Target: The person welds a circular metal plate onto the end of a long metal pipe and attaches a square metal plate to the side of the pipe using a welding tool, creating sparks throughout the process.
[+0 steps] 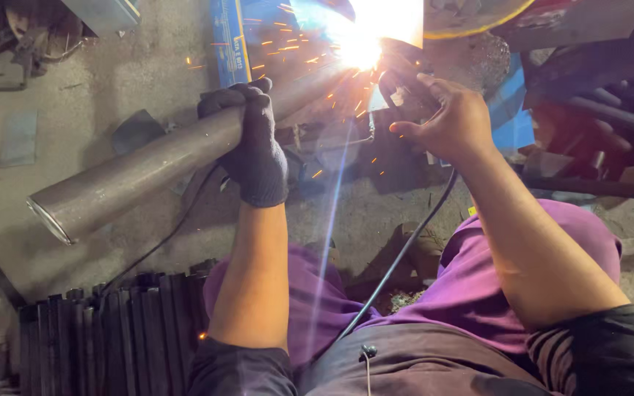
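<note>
In the head view, the person sits low over a concrete floor, knees in purple trousers spread to either side. The left hand, in a dark knitted glove, is wrapped over the top of a long grey steel pipe, fingers curled firmly around it. The pipe lies slanted, its open end toward the left edge of the floor and its far end rising into a white welding arc near the top middle of the picture. Orange sparks scatter left and down from the arc. The right hand is bare and closed around a dark welding electrode holder, thumb pointing left, just beside the arc; the holder's tip is lost in the glare. A black cable runs from under that hand down between the knees toward the lower middle. A thinner dark wire trails over the floor beneath the pipe. At the lower left corner lies a stack of dark ribbed metal bars, close to the left knee. A blue flat box stands at the top, left of the arc, and dark metal scrap crowds the upper right. Both forearms are bare below dark rolled sleeves.
</note>
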